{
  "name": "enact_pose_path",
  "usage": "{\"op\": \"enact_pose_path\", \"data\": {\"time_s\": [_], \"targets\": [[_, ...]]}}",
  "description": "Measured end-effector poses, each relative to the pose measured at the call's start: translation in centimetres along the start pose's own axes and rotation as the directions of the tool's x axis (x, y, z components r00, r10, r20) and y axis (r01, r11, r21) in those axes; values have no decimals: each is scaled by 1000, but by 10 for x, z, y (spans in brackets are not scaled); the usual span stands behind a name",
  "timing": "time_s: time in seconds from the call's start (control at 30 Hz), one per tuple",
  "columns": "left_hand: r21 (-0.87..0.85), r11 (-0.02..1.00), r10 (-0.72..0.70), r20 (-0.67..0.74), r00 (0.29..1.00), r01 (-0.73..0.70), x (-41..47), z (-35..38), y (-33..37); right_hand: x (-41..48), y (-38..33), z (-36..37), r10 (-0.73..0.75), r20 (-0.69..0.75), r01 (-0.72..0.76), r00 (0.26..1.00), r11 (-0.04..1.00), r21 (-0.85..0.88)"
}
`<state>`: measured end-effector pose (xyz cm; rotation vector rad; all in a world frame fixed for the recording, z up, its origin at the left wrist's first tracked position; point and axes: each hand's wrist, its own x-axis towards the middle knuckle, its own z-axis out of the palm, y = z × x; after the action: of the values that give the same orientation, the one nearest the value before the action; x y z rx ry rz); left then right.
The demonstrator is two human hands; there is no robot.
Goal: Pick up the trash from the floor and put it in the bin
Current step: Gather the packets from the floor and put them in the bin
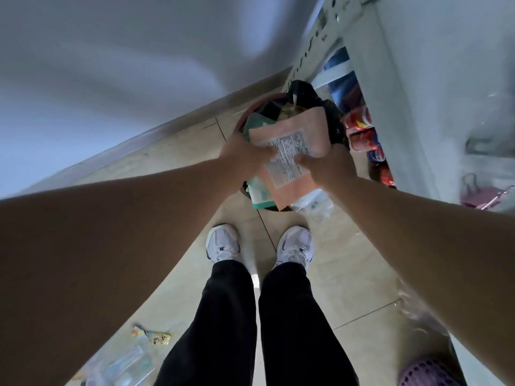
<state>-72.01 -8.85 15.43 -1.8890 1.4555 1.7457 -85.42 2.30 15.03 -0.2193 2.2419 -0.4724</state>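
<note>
The fingers [267, 151] of the left hand [245, 153] and those of the right hand [323, 162] are clamped on the two side edges of a pink packet [292, 135], which is held flat, printed label upward, directly above the bin [245, 115]. The bin, lined with a black bag [328, 107], is seen to be filled to its rim, with a green wrapper [260, 193] hanging over the near edge. More trash is left on the floor [356, 280]: a clear plastic piece [315, 204] just right of the bin, and a small printed wrapper [156, 337] with clear packaging [125, 366] at the near left. If the packet is merely released, it may well slide off the heaped contents onto the floor, or the overhanging green wrapper may be dislodged; pressing down would likely be needed.
</note>
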Motion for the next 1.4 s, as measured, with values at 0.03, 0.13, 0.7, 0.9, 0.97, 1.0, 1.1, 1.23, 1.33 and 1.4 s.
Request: {"op": "enact_pose_path", "data": {"time_s": [0.03, 0.13, 0.7, 0.9, 0.97, 1.0, 1.1, 1.23, 1.33, 1.4], "targets": [[-3, 1000, 7, 6, 1000, -7, 3, 3, -2, 5, 2, 3, 3, -4, -3, 1000, 1000, -25], [4, 999, 49, 37, 998, -49, 2, 5, -7, 12, 3, 9, 11, -22, -13, 1000, 996, -87], [789, 275, 363, 445, 819, -550, -25, 8, -28, -27, 8, -14, -530, 232, 568, 816, 659, -492], [842, 115, 274, 484, 831, -528, -3, 18, -31, 2, 4, 13, -221, 461, 490, 860, 610, -622], [866, 63, 254, 467, 847, -496, 7, 24, -33, 13, 1, 25, -160, 531, 511, 832, 596, -620], [875, 45, 242, 459, 855, -482, 11, 26, -33, 17, 0, 30, -141, 563, 529, 814, 580, -619], [884, 27, 213, 451, 867, -467, 19, 32, -32, 26, -5, 37, -93, 547, 474, 832, 632, -613], [868, 83, 275, 453, 848, -490, 10, 25, -32, 16, -8, 27, -163, 519, 484, 839, 657, -577], [835, 185, 380, 425, 822, -518, -13, 5, -38, -5, -8, 9, -279, 457, 515, 845, 658, -550], [837, 205, 406, 399, 822, -507, -33, -12, -39, -23, -10, -5, -266, 439, 491, 858, 673, -554]]}}
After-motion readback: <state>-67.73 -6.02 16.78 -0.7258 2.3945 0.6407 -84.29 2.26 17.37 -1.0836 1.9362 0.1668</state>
